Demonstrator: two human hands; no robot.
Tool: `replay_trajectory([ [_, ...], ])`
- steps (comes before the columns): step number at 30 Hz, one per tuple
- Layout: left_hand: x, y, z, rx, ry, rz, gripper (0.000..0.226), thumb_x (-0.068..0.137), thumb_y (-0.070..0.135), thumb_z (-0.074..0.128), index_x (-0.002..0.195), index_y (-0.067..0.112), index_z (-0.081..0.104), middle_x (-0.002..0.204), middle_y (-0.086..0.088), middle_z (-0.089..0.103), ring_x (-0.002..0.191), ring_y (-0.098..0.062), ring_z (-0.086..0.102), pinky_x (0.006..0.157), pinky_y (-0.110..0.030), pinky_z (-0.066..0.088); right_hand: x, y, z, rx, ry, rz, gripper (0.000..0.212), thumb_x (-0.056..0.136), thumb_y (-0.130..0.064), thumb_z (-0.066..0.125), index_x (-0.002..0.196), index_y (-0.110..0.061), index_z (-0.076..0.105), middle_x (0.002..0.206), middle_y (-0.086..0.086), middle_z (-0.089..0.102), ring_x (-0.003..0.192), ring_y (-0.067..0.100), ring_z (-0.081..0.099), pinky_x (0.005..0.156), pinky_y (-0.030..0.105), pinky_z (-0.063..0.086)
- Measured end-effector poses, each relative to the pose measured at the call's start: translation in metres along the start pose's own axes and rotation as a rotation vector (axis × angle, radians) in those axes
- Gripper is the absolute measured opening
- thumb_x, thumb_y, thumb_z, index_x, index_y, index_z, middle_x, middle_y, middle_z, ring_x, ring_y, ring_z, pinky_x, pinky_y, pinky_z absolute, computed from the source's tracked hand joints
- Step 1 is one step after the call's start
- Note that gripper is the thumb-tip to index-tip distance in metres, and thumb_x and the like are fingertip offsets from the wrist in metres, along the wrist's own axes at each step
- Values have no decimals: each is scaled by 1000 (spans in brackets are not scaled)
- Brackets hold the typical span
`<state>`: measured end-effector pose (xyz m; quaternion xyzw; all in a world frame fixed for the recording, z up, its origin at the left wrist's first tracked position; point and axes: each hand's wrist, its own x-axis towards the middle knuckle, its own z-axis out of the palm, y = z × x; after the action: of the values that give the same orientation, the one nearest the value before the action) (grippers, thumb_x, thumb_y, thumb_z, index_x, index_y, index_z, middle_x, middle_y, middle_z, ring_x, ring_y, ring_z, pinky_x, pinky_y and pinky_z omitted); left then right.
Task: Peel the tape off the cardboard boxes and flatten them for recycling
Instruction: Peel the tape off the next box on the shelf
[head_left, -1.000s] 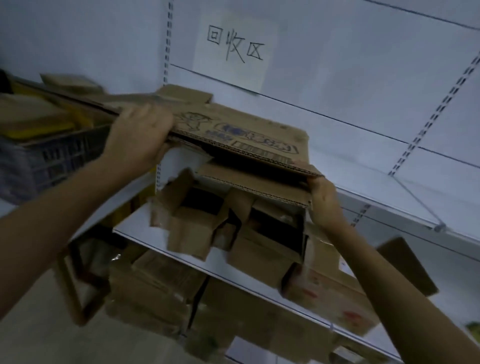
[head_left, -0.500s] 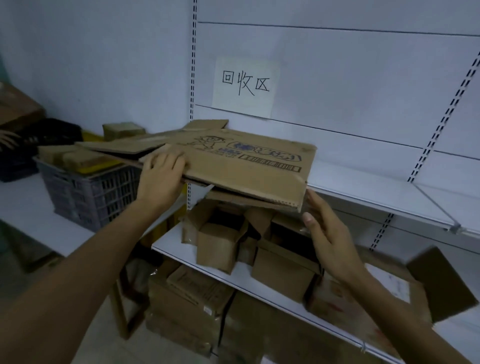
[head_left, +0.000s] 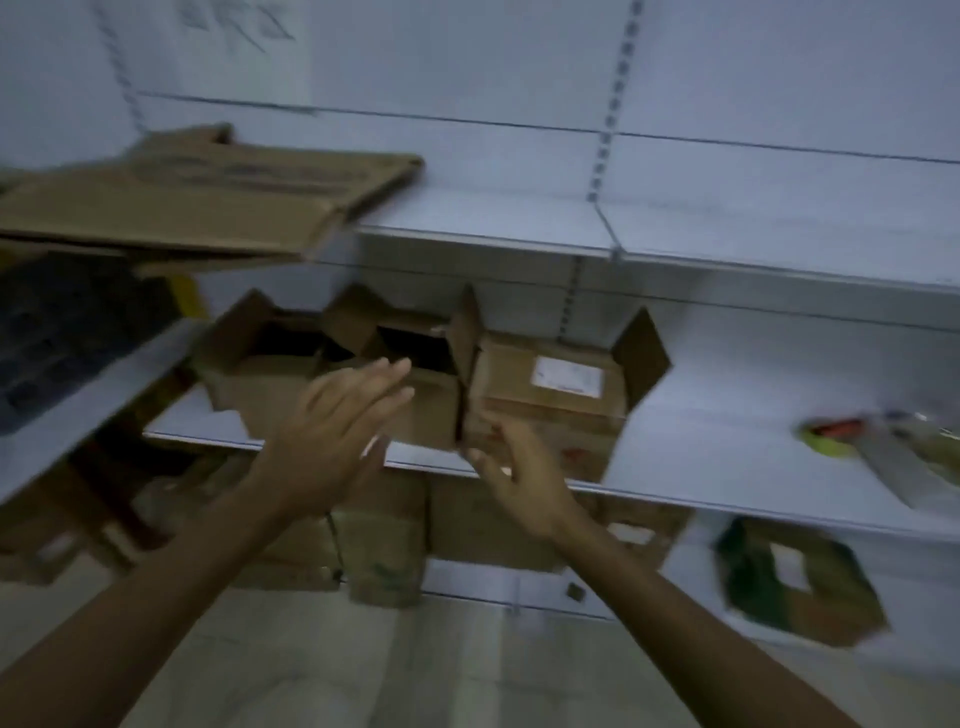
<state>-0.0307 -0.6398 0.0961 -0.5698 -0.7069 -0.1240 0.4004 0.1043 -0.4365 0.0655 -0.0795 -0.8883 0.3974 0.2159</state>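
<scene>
The picture is blurred, yet the main things can be made out. A flattened cardboard box (head_left: 208, 202) lies on the upper shelf (head_left: 675, 228) at the left, its front edge jutting out past the shelf's front edge, and neither hand touches it. On the middle shelf (head_left: 727, 467) below stand several open cardboard boxes (head_left: 280, 384) side by side with their flaps raised, and the rightmost, a box with a white label (head_left: 550, 395), is just beside them. The left hand (head_left: 337, 431) is raised in front of the open boxes, its fingers (head_left: 384, 374) straight and close together, pointing up and to the right, and it holds nothing. The right hand (head_left: 524, 483) is lower, in front of the bottom left corner of the labelled box; its fingers (head_left: 501, 434) are loosely curled and nothing shows between them, though the blur hides whether they touch the cardboard. More brown boxes (head_left: 467, 525) stand under the middle shelf near the floor (head_left: 415, 665). A dark crate (head_left: 62, 322) sits at the left on a table (head_left: 52, 441), below the flattened box. At the right of the middle shelf lie some coloured packets (head_left: 883, 447), and beneath them a green and brown box (head_left: 800, 587). A paper sign (head_left: 244, 31) hangs on the back wall, its writing too smeared to read.
</scene>
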Motion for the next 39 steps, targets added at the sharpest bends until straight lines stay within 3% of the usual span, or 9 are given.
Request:
replay_trajectory([
  [8,51,114,97,-350,-387,-102,52,82,31,61,132,20,51,144,-3,46,126,-18,44,99,-37,35,-74,97,-81,-43,164,249,33,96,-32,52,128,-25,51,125,-12,55,112,5,53,95,24,45],
  [13,40,132,162,-526,-588,-303,56,86,33,65,137,22,47,147,-2,42,131,-23,45,105,-46,41,-72,147,-94,-18,118,370,19,96,-26,52,112,-17,58,100,-4,68,85,11,66,68,23,58],
  [17,39,141,224,-665,-635,-521,64,88,34,65,144,20,37,154,0,29,139,-21,32,112,-36,31,-39,178,-90,-10,41,420,16,95,-22,55,108,-18,62,99,-8,69,90,2,64,80,30,55],
  [19,50,140,258,-686,-631,-566,70,86,32,67,145,15,35,154,-5,30,140,-25,31,112,-42,32,-16,188,-91,3,-1,409,16,94,-18,55,109,-20,61,100,-8,68,91,4,63,81,31,55],
  [25,110,120,347,-510,-678,-552,77,83,46,57,146,9,33,152,-15,30,142,-36,24,104,-65,32,60,217,-108,-49,-85,399,21,97,-22,52,118,-21,55,117,-3,62,100,13,61,74,23,56],
  [28,112,119,373,-372,-856,-639,99,65,51,78,143,7,37,148,-22,37,137,-42,32,102,-70,18,101,231,-117,-114,-91,368,25,96,-16,53,121,-17,54,123,2,60,104,15,58,87,21,50],
  [31,103,130,385,-294,-965,-629,119,46,54,86,141,6,32,144,-26,39,133,-45,38,99,-70,30,158,245,-122,-196,-185,274,32,94,-16,55,126,-13,52,131,5,54,113,20,55,88,15,41],
  [37,121,138,393,-183,-889,-735,130,51,58,82,148,8,11,157,-22,11,144,-39,15,105,-64,30,245,299,-103,-419,-247,340,56,88,-56,55,132,-23,47,137,4,47,126,26,45,107,43,35],
  [39,127,144,387,-92,-947,-758,133,66,66,69,146,11,-21,155,-18,-24,145,-35,-14,113,-59,15,251,316,-101,-434,-301,369,68,77,-67,60,127,-22,49,133,6,48,124,27,45,105,45,36],
])
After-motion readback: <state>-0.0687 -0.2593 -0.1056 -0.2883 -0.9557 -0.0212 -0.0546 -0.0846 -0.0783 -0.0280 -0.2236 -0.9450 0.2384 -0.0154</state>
